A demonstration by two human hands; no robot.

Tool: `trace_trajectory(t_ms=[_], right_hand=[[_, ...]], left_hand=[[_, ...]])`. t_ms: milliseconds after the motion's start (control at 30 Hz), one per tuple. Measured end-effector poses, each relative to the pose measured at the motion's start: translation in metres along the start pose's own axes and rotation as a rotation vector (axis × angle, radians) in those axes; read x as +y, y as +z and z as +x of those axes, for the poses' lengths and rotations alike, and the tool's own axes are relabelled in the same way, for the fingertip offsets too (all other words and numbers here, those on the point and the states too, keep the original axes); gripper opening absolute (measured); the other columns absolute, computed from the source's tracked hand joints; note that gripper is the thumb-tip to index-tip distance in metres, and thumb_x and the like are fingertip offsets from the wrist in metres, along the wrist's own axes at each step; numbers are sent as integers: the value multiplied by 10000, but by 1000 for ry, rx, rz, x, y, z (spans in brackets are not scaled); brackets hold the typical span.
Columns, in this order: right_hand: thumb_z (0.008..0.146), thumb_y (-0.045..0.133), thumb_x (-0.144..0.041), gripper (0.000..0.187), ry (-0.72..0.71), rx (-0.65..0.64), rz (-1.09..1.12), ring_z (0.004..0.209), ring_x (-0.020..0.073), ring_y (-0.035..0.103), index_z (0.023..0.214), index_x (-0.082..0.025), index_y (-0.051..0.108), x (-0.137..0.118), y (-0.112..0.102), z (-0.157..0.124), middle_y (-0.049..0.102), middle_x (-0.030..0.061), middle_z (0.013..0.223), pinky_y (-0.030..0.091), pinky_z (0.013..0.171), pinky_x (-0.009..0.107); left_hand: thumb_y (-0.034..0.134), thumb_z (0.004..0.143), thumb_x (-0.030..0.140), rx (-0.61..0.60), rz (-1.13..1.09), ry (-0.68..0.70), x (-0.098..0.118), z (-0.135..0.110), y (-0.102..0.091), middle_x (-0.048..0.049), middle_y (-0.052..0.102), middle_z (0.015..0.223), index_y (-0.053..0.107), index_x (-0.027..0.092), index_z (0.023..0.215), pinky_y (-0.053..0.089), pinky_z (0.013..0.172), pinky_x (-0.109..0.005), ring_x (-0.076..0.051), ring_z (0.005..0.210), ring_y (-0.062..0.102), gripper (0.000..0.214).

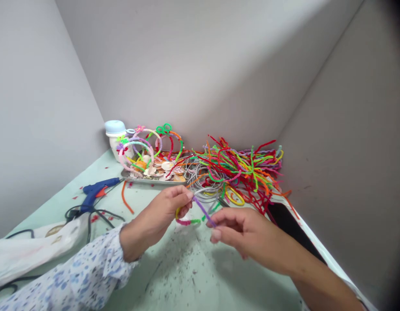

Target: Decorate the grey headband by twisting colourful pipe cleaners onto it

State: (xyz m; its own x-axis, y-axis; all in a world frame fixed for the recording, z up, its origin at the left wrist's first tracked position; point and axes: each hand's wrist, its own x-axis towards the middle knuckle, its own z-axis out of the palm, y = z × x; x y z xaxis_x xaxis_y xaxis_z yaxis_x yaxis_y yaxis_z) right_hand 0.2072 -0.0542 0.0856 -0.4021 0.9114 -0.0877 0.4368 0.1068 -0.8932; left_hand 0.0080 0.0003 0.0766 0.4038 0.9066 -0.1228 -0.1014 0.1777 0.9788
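Observation:
My left hand (164, 207) grips a thin hoop wrapped in pipe cleaners (187, 221), with yellow and pink-green sections showing below the fingers. My right hand (240, 231) pinches the lower end of a purple pipe cleaner (203, 211), whose upper end reaches the fingertips of my left hand. The two hands are close together above the pale green table (187, 276). Behind them lies a tangled heap of multicoloured pipe cleaners (238, 172). Part of the hoop is hidden by my left fingers.
A metal tray (151, 182) holds seashells (161, 169) and finished-looking pipe-cleaner hoops (148, 140). Nearby are a blue-lidded jar (114, 129), a blue glue gun (98, 192) with black cable, and a white bag (34, 248). Grey walls (342, 129) enclose the table's far sides.

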Motion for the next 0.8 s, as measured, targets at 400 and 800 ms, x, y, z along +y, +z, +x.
trace_trajectory(t_ms=[400, 800], right_hand=[[887, 426, -444, 344, -98, 259, 609, 330, 59, 309, 809, -203, 659, 13, -45, 8, 600, 0, 558, 256, 344, 210], [835, 611, -272, 100, -500, 480, -391, 813, 169, 586, 890, -211, 670, 29, 7, 28, 627, 45, 867, 482, 720, 300]], left_hand=[[601, 809, 251, -119, -317, -102, -6, 0, 1, -4, 523, 717, 569, 116, 759, 365, 569, -196, -63, 581, 452, 148], [644, 784, 301, -155, -269, -213, -18, -3, 8, 14, 522, 656, 569, 123, 708, 330, 514, -186, -49, 519, 423, 207]])
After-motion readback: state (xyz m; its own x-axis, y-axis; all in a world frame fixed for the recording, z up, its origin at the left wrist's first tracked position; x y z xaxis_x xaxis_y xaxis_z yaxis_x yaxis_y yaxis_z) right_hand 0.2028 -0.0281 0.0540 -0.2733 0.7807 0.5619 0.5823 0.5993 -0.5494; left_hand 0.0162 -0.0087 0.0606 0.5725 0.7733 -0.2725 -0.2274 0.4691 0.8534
